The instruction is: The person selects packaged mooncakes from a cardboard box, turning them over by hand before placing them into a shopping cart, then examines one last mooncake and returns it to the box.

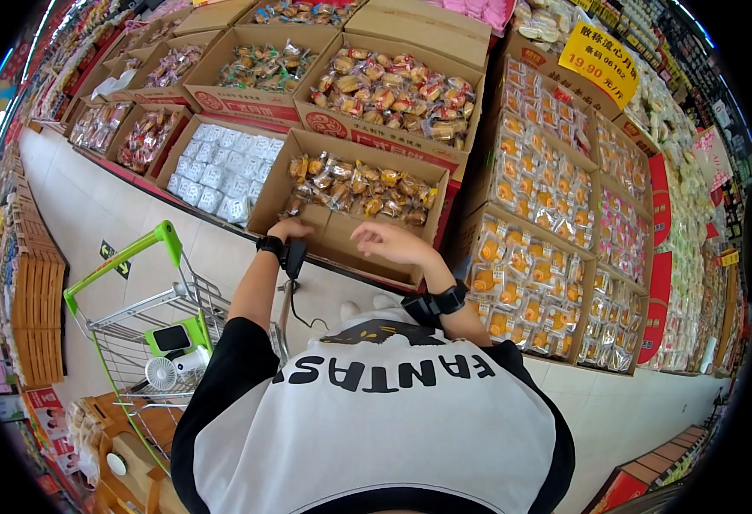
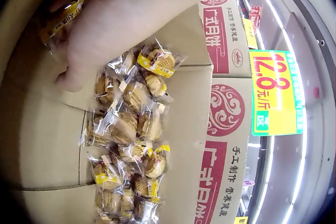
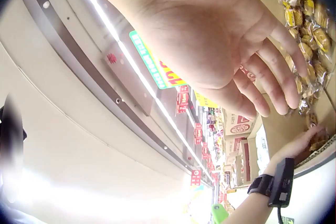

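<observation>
An open cardboard box [image 1: 333, 231] holds wrapped pastries [image 1: 367, 184] toward its far side. At the box's near left corner is my left hand [image 1: 288, 230]. The left wrist view shows that hand [image 2: 100, 35] with fingers curled round a wrapped pastry [image 2: 62, 20] with a yellow label, partly hidden by the hand. Other pastries [image 2: 126, 124] lie in a band beside it. My right hand [image 1: 393, 243] hovers over the box's bare near part; in the right wrist view this hand [image 3: 226, 40] has its palm showing, fingers loosely bent, holding nothing.
White-wrapped packets [image 1: 221, 171] fill the box to the left. Larger pastry boxes [image 1: 393, 94] stand behind, and stacked trays of packaged cakes [image 1: 530, 257] rise on the right. A green-handled cart [image 1: 144, 317] with a small fan stands at the left.
</observation>
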A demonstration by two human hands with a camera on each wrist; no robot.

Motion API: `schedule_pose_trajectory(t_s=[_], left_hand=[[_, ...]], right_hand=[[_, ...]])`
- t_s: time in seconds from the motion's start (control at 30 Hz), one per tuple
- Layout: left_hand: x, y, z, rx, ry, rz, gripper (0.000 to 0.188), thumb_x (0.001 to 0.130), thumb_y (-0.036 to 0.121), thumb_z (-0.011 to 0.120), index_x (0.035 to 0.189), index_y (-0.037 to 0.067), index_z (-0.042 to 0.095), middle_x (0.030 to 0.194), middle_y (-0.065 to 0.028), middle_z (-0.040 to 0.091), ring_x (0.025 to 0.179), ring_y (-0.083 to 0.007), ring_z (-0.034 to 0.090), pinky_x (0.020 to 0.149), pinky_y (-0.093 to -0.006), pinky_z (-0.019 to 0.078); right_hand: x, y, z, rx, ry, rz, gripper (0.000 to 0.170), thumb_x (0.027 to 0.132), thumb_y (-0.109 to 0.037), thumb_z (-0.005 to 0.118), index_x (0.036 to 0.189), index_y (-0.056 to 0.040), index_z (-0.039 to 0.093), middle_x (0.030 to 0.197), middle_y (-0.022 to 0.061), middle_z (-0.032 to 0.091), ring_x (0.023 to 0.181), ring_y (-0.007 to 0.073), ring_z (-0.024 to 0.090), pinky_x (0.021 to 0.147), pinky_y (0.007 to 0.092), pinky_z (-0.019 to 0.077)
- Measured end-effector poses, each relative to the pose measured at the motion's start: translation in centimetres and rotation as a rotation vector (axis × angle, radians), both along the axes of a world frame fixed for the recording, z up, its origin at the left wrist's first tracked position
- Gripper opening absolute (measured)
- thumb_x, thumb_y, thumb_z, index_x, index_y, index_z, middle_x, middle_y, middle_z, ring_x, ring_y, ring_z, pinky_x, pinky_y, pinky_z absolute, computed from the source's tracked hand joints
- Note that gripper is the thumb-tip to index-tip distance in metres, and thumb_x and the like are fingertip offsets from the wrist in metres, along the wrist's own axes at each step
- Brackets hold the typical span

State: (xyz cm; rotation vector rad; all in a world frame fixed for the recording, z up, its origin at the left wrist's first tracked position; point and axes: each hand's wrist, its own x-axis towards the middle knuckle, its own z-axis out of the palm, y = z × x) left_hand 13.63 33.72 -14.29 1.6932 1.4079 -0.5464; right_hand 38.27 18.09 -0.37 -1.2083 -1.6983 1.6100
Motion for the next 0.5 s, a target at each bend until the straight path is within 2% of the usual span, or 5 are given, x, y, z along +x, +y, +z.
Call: schedule_pose_trajectory(t_s=[0.17, 0.3, 0.37, 0.47, 0.5], left_hand=[[0.0, 0.0, 0.2, -0.011, -0.030, 0.050, 0.048, 0.067, 0.046, 0.055, 0.086, 0.002, 0.059, 0.076, -0.0088, 0.059, 0.063, -0.0211, 0.054, 0.053, -0.0350, 0.0436], [-0.4, 0.5, -1.2, -0.041, -0.050, 0.102, 0.049, 0.068, 0.046, 0.054, 0.090, 0.002, 0.059, 0.080, -0.0092, 0.060, 0.066, -0.0221, 0.055, 0.054, -0.0358, 0.0443], [-0.3, 0.0, -0.6, 0.078, -0.037, 0.009, 0.039, 0.070, 0.041, 0.052, 0.069, 0.003, 0.062, 0.065, -0.0071, 0.059, 0.059, -0.0188, 0.056, 0.053, -0.0307, 0.0432], [0.2, -0.7, 1.2, 0.130, -0.052, -0.049, 0.039, 0.069, 0.041, 0.053, 0.070, 0.004, 0.062, 0.067, -0.0070, 0.060, 0.060, -0.0197, 0.056, 0.055, -0.0316, 0.0440], [0.2, -0.4, 0.7, 0.135, -0.052, -0.051, 0.039, 0.069, 0.041, 0.053, 0.070, 0.004, 0.062, 0.067, -0.0070, 0.060, 0.060, -0.0197, 0.056, 0.055, -0.0316, 0.0440]], right_hand=[[-0.1, 0.0, 0.1, 0.017, -0.021, 0.008, 0.024, 0.083, -0.019, 0.048, 0.103, -0.0056, 0.048, 0.083, 0.0061, 0.056, 0.077, 0.0129, 0.055, 0.069, 0.0255, 0.0409], [-0.1, 0.0, 0.1, 0.005, -0.030, 0.001, 0.024, 0.083, -0.018, 0.048, 0.103, -0.0052, 0.048, 0.083, 0.0063, 0.056, 0.077, 0.0129, 0.055, 0.070, 0.0256, 0.0411], [-0.2, 0.0, 0.1, 0.014, -0.031, 0.000, 0.024, 0.083, -0.018, 0.047, 0.103, -0.0051, 0.048, 0.084, 0.0063, 0.056, 0.077, 0.0129, 0.055, 0.070, 0.0255, 0.0412], [-0.4, 0.1, -0.2, 0.033, -0.058, -0.002, 0.024, 0.082, -0.018, 0.048, 0.103, -0.0047, 0.049, 0.083, 0.0064, 0.057, 0.076, 0.0128, 0.055, 0.069, 0.0255, 0.0415], [-0.5, 0.1, -0.5, 0.044, -0.025, -0.007, 0.023, 0.082, -0.017, 0.048, 0.100, -0.0035, 0.049, 0.080, 0.0067, 0.057, 0.072, 0.0131, 0.054, 0.065, 0.0255, 0.0424]])
